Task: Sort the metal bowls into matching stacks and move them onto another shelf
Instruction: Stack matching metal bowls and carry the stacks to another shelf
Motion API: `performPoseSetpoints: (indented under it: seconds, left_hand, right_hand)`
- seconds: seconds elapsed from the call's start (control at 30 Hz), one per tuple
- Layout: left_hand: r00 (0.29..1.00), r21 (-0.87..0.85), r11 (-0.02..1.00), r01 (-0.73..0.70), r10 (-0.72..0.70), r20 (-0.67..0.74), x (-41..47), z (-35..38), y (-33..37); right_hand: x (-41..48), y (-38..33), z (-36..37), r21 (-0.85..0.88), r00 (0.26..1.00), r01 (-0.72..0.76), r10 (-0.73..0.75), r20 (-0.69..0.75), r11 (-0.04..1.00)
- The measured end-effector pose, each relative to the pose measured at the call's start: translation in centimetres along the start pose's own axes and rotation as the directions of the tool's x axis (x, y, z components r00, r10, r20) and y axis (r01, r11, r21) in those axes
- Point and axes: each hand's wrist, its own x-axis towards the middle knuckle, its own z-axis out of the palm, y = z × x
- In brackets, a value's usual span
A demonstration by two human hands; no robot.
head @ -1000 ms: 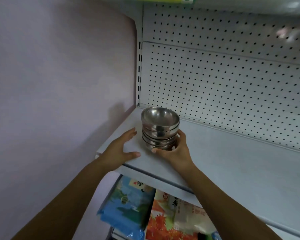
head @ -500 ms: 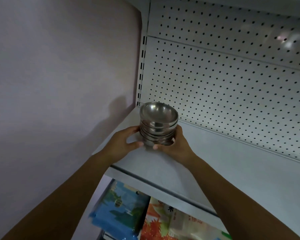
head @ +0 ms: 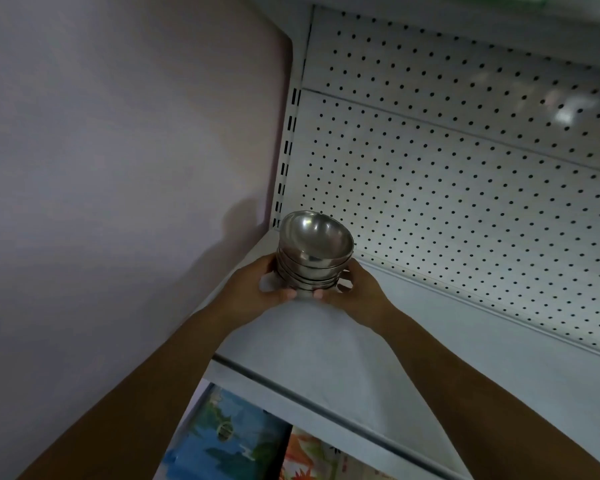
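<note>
L hand [head: 253,289] joined stack [head: 313,255], near shelf [head: 326,344] corner

left: wall [head: 118,168] close beside stack [head: 312,258], narrow gap | back: pegboard [head: 465,209] just behind stack | right: shelf [head: 447,358] top free, wide room | front: shelf edge open for entry | below: packs [head: 229,441] lie under shelf
</note>
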Motion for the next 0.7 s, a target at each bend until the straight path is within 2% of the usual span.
performPoseSetpoints:
  seconds: [0.27,0.43,0.57,0.7]
  left_hand:
    - [0.994,-0.066,0.997,0.033,-0.04,-0.104,3.5,-0.7,-0.6]
    - [0.983,0.012,0.998,0.056,-0.053,-0.176,5.4,-0.3,-1.2]
    - [0.979,0.0,0.999,0.054,-0.053,-0.199,6.7,-0.1,-1.2]
    - [0.964,-0.008,0.998,0.068,-0.068,-0.256,7.5,0.0,-1.6]
  right_hand:
    - [4.9,-1.6,0.3,-0.083,0.999,-0.03,0.033,0.037,0.996]
    - [6.4,-2.5,1.1,-0.116,0.999,-0.007,0.003,-0.033,0.993]
    - [7.7,-2.6,1.4,-0.149,0.993,0.018,-0.035,-0.113,0.989]
    - [8.7,-1.8,1.0,-0.119,0.996,0.005,-0.015,-0.085,0.993]
